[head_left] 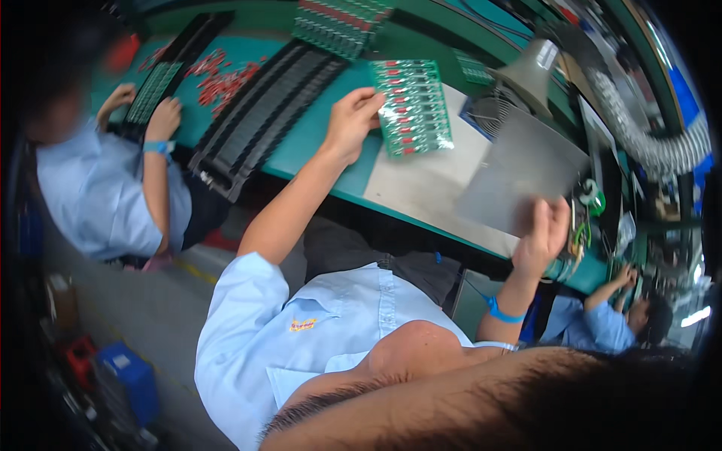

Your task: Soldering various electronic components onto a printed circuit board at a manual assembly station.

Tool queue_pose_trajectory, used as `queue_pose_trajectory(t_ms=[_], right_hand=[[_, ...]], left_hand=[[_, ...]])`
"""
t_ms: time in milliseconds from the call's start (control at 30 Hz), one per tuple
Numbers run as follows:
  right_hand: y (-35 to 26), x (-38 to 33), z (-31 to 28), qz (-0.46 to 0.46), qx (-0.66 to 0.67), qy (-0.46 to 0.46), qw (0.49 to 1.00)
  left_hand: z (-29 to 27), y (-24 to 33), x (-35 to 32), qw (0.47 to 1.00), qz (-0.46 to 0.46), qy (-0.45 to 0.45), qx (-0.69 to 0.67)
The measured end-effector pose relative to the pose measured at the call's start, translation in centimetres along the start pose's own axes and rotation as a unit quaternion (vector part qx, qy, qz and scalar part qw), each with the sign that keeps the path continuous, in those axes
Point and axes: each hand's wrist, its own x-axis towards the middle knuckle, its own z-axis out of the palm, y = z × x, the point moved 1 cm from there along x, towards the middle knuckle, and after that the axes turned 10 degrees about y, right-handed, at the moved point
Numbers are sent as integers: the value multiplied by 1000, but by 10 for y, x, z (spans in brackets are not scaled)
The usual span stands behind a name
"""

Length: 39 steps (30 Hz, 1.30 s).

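Observation:
In my left hand (352, 124) is a green circuit board panel (414, 113) with rows of small red and silvery parts. Fingers and thumb pinch its left edge, and the panel is raised above the bench. My right hand (543, 234), smeared a little by motion, grips the lower right edge of a thin grey sheet (519, 169). The sheet is tilted, with its far corner near a wire coil stand (490, 113). Beneath both lies a pale flat mat (410, 184) on the green bench top (357, 169).
A long black slotted rack (274, 113) lies left of me, with more green panels (338, 26) at its far end. Red parts (226, 79) are scattered beyond it. A funnel-shaped hood (530, 71) with a ribbed hose (632, 128) stands right. Co-workers sit on both sides.

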Motion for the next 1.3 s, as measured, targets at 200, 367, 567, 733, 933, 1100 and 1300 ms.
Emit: queue_pose_trajectory(t_ms=[200, 367, 567, 733, 933, 1100, 1300], right_hand=[[40, 16, 38, 163, 47, -82, 982], [41, 19, 70, 135, -8, -102, 985], [53, 17, 76, 146, -53, -115, 981], [64, 18, 74, 167, -10, -102, 981], [65, 25, 69, 190, 9, -106, 976], [67, 34, 66, 184, 12, -103, 977], [65, 42, 62, 201, 10, -123, 972]], left_hand=[[8, -15, -44, 998, -40, -52, 14], [18, -20, -66, 996, 1, -85, 38], [23, -17, -72, 997, 17, -70, 38], [26, -16, -74, 996, 22, -80, 27], [36, -12, -73, 994, 58, -87, 36], [42, -8, -71, 992, 71, -98, 45], [47, -2, -69, 989, 60, -114, 69]])
